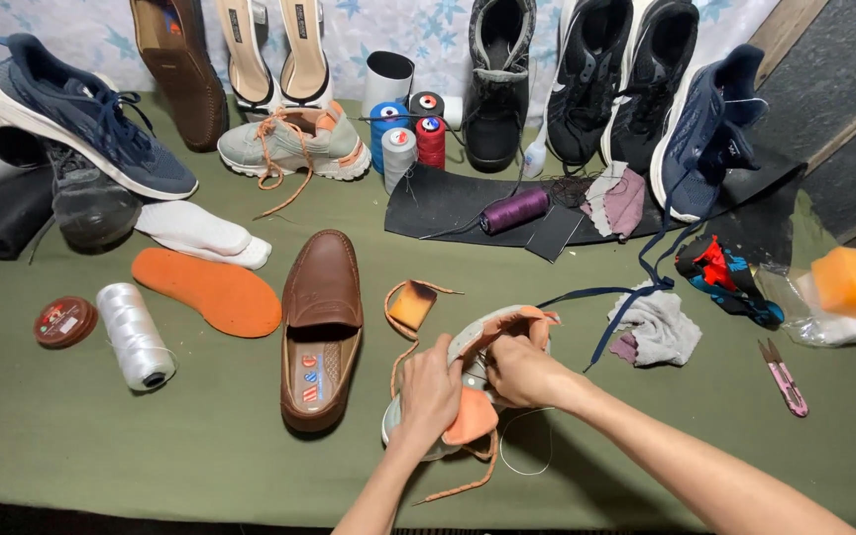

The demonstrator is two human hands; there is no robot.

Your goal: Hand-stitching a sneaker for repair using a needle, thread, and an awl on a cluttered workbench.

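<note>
Both hands grip the grey-and-orange sneaker (468, 372), left hand (428, 391) closed on its tongue, right hand (519, 369) pinching the collar at 12 o'clock; mid-stitching, apparently; steady thread pull next.

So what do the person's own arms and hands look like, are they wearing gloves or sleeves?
No gloves and no sleeves show. The left hand and right hand are bare, and both forearms are uncovered as far as the bottom edge of the picture. I see no watch, bracelet or ring on either. The right forearm enters from the lower right, the left from the bottom centre.
</note>
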